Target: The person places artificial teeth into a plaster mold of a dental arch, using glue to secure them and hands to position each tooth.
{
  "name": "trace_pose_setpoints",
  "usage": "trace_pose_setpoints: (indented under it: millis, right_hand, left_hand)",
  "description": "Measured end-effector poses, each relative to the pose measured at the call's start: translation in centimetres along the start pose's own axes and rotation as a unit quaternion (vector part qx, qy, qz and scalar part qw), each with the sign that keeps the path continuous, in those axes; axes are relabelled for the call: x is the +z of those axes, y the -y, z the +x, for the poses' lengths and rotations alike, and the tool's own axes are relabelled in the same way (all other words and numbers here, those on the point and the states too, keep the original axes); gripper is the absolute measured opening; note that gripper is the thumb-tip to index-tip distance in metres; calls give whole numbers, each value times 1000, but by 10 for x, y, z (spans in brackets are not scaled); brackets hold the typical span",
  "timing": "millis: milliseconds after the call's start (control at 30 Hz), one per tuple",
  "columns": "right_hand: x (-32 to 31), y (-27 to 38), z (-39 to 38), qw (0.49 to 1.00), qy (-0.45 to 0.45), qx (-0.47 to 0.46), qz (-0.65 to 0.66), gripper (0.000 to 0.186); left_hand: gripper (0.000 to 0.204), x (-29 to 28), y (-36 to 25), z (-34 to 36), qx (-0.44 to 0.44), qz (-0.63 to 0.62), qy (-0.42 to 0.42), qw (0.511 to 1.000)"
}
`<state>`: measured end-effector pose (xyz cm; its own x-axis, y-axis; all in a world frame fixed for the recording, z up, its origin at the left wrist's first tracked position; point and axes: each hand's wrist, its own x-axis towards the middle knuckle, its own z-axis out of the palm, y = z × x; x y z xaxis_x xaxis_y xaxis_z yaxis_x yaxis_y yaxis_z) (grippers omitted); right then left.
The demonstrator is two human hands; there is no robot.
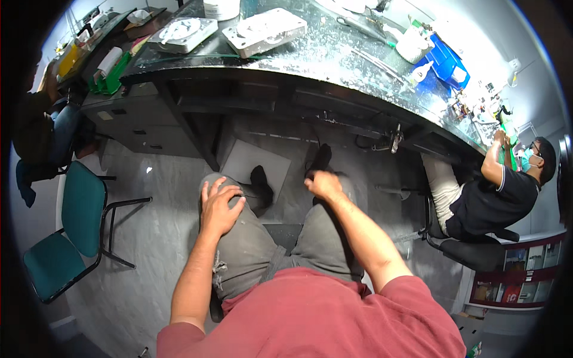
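Head view: we sit facing the dark table (197, 67), with both hands low in front of it. Our left hand (221, 207) lies palm down on the far end of the left trouser leg (246, 256), fingers spread apart, with nothing in its grasp that we can see. Our right hand (325, 185) is at the far end of the right trouser leg (324, 235), fingers curled under; its palm side is hidden, so we cannot tell how tightly it is closed or whether it has hold of anything. Well apart from both hands, two thick pale blocks lie flat on the table, beyond its front edge. From our left hand, the left block (184, 34) lies ahead and to the left, the right block (265, 31) ahead and to the right. The right block's longer side slants, its right end farther from us. Our left hand is nearer to the left block; for the right block, we see no clear difference.
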<state>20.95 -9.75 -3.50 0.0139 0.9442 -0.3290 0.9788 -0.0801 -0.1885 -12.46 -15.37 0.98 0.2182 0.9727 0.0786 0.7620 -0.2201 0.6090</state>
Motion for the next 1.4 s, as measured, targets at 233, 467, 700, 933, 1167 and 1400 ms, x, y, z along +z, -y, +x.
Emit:
trace_pose_setpoints:
  millis: [233,467,700,933,1167,1400]
  right_hand:
    - [9,13,5,992,107,-34,-51,40]
    - [61,8,64,974,221,-52,-5,44]
    - [122,-59,150,980,154,-110,-54,48]
    - [94,-17,137,980,154,-126,8,47]
    - [38,15,81,990,132,-36,47,37]
    - [-26,20,43,960,47,-118,251,27]
  left_hand:
    - [23,-5,-8,-11,20,-12,-5,1000]
    - [18,-16,6,8,-14,3,17,1000]
    - [15,-18,20,42,-3,-34,-10,999]
    - [14,-11,11,28,-44,26,-23,998]
    - [13,-3,25,-2,-34,10,-31,999]
    - [12,-3,34,-9,-38,7,-46,998]
